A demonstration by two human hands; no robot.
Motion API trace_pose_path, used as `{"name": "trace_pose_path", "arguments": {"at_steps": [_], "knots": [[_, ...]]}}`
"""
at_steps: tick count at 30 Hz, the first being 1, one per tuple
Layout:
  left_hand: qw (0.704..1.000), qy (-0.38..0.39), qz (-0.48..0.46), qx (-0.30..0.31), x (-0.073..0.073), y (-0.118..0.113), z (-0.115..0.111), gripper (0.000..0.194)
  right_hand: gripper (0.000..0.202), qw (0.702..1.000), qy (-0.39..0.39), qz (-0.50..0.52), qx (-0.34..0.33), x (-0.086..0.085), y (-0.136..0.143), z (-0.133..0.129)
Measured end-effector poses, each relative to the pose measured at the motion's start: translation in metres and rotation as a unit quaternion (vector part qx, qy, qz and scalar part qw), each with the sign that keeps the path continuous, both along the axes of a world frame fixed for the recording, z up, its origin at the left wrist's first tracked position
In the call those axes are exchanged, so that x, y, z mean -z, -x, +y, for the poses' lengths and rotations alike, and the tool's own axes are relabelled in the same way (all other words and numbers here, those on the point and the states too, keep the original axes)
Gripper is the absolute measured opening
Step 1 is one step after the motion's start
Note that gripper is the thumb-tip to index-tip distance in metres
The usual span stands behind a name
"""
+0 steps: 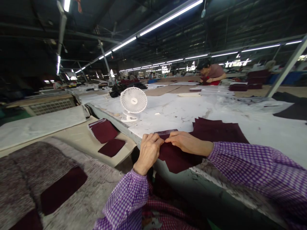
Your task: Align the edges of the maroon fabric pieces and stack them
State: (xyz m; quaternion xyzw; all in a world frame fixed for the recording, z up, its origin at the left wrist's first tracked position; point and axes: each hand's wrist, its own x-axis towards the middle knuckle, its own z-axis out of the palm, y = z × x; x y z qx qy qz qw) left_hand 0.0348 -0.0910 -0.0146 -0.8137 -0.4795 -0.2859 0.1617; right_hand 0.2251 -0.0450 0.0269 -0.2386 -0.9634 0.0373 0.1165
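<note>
Work left hand (pixel 148 150) and right hand (pixel 187 142) nearly touching, with both grips apparently pinched on the far edge of dark red cloth (pixel 178 156) at the near rim of the counter (pixel 165 111); pinch with fingertips, lightly and evenly, to avoid puckers; mind the corner (pixel 177 167) overhanging at 5 o'clock from the fingertips; avoid tugging the cloth stack (pixel 219 130) between 2 and 3 o'clock; stay clear of the fan (pixel 133 100) at 11 o'clock.

The cloth (pixel 179 157) is deep maroon, like the stack (pixel 219 131) and the loose panels (pixel 111 147). Purple and white checks cover the sleeves (pixel 247 164). The fan (pixel 134 101) is plain white, the tabletop (pixel 168 110) white with dark smudges.
</note>
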Motion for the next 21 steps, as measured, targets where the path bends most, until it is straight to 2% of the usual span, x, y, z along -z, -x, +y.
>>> {"name": "trace_pose_path", "arguments": {"at_steps": [11,13,15,18,21], "knots": [[0.999,0.025,-0.009,0.047,-0.001,0.007,0.004,0.024,0.028,0.998,0.025,-0.051,-0.027,-0.013,0.005,0.0],[0.994,0.049,-0.055,0.075,0.002,0.012,0.006,0.023,0.029,0.997,0.028,-0.063,-0.032,-0.016,0.005,0.0],[0.981,0.086,-0.143,0.096,0.007,0.02,0.008,0.016,0.03,0.997,0.03,-0.068,-0.035,-0.018,0.006,-0.001],[0.95,0.125,-0.272,0.082,0.011,0.028,0.007,0.009,0.03,0.997,0.03,-0.068,-0.034,-0.019,0.006,-0.001],[0.944,0.139,-0.292,0.061,0.009,0.027,0.004,0.007,0.03,0.997,0.027,-0.069,-0.031,-0.018,0.006,-0.001]]}}
